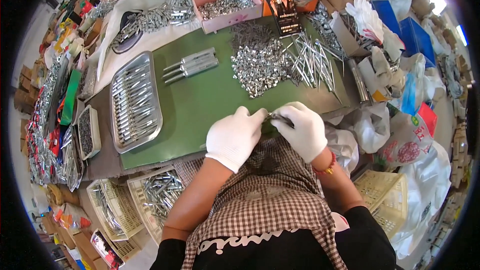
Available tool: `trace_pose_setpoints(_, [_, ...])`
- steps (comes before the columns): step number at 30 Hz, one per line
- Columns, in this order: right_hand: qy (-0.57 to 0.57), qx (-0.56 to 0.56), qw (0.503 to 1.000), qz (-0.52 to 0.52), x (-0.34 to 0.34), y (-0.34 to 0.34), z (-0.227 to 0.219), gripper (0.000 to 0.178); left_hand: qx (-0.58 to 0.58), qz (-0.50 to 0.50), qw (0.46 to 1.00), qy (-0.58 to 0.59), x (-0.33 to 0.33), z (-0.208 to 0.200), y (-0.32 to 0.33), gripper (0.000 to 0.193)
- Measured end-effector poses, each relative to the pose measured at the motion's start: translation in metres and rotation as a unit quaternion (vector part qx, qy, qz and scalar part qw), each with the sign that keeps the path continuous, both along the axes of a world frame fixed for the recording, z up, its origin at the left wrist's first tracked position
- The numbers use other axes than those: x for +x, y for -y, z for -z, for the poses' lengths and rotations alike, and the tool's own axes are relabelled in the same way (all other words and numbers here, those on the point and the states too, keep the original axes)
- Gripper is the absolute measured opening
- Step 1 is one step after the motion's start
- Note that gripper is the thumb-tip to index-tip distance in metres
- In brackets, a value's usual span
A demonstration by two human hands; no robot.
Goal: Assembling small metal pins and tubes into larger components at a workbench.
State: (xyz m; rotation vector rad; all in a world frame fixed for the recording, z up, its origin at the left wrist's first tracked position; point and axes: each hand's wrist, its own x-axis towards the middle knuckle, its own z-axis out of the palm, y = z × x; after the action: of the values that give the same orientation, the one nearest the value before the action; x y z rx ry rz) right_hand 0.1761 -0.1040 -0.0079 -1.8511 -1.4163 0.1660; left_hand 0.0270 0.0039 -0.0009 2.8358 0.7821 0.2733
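Observation:
Both my hands wear white knit gloves and meet at the front edge of the green work mat [200, 102]. My left hand [233, 137] is closed in a pinch, and my right hand [303, 130] pinches from the other side. Between their fingertips is a small shiny metal part [271, 116], mostly hidden by the fingers. Beyond my hands lies a pile of small silver metal fittings [260, 67]. Right of it, long thin metal rods [314, 62] are scattered. Further left, several finished-looking metal tubes with thin shafts [192, 65] lie side by side.
A metal tray [159, 100] with rows of metal pieces stands on the left. Behind are a pink box [260, 7] of small parts and a dark printed box [281, 10]. A small bin [95, 120] of dark pins sits far left. Plastic baskets [132, 185] stand below the table edge.

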Motion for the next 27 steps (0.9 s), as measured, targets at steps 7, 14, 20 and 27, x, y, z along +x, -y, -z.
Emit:
trace_pose_setpoints(7, [0.156, -0.036, 0.987, -0.020, 0.002, -0.008, 0.009, 0.012, 0.004, 0.008, 1.000, 0.030, -0.005, -0.001, 0.004, 0.023])
trace_pose_setpoints(14, [0.158, -0.022, 0.987, -0.036, -0.006, 0.004, 0.008, 0.019, -0.019, 0.006, 0.999, 0.032, -0.014, 0.001, 0.009, 0.021])
trace_pose_setpoints(20, [0.068, 0.034, 0.996, 0.046, 0.026, -0.004, 0.005, 0.012, -0.033, -0.010, 0.999, 0.012, -0.014, -0.001, 0.005, 0.020])
trace_pose_setpoints(27, [0.034, -0.027, 0.996, 0.084, 0.043, -0.029, 0.012, 0.015, -0.024, -0.013, 0.999, 0.031, -0.009, 0.003, 0.000, 0.018])
